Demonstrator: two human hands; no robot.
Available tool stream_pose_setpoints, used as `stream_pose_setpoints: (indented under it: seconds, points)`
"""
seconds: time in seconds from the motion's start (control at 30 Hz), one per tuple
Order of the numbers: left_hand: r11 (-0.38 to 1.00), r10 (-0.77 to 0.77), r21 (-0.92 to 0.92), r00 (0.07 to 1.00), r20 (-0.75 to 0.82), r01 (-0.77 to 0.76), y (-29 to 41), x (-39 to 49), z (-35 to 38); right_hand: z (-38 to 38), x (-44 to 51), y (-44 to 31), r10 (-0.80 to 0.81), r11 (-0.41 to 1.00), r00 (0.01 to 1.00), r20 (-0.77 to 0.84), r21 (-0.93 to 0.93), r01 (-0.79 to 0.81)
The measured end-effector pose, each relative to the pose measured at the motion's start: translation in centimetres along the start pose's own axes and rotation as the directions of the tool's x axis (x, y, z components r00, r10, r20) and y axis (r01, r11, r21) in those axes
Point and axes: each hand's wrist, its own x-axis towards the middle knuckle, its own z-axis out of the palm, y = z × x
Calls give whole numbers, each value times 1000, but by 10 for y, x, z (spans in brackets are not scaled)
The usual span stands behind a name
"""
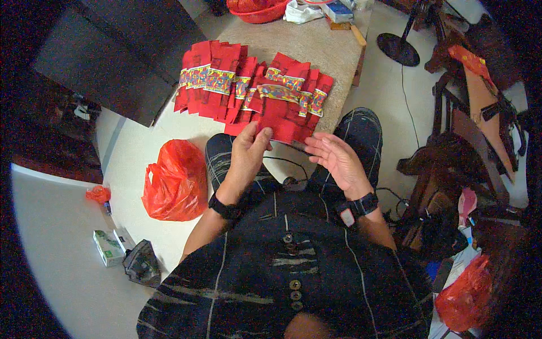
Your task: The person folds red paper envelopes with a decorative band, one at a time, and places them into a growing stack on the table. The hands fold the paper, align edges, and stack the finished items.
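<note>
My left hand (250, 146) pinches the near left corner of a red packet (279, 116) between thumb and fingers. A yellow-and-blue patterned band crosses this packet. At its near right corner is my right hand (336, 159), palm turned inward and fingers apart; its fingertips are blurred, and I cannot tell whether they touch the packet. Beyond both hands, several similar red packets (220, 80) lie overlapping in rows on a low brownish table (258, 38). The held packet covers part of the nearest ones.
A red basket (262, 12), a white bag (302, 12) and a blue-white box (338, 12) stand at the table's far end. Left on the floor sits a red plastic bag (175, 182). A black stand base (398, 50) and dark wooden furniture (449, 156) are at right.
</note>
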Motion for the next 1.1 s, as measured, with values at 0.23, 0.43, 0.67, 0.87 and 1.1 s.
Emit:
stream_pose_setpoints:
  seconds: [0.23, 0.43, 0.67, 0.87, 1.1]
  points:
    - [983, -41, 177, 874, 484, -52, 42, -29, 12, 18, -10, -16, -126, 896, 975, 180, 443, 34]
    - [958, -8, 260, 898, 441, -119, 38, -35, 2, 27, -16, -21, -302, 920, 953, -4, 261, 293]
    - [982, 92, 138, 961, 262, -132, 27, -38, -2, 47, -19, -9, -149, 978, 988, 45, -138, 154]
    - [979, 118, 131, 955, 272, -159, 26, -39, -11, 63, -25, -10, -163, 944, 978, 127, -268, 192]
    - [972, 220, 47, 960, 174, -231, 25, -41, -13, 78, -29, -9, -118, 917, 983, 142, -364, 162]
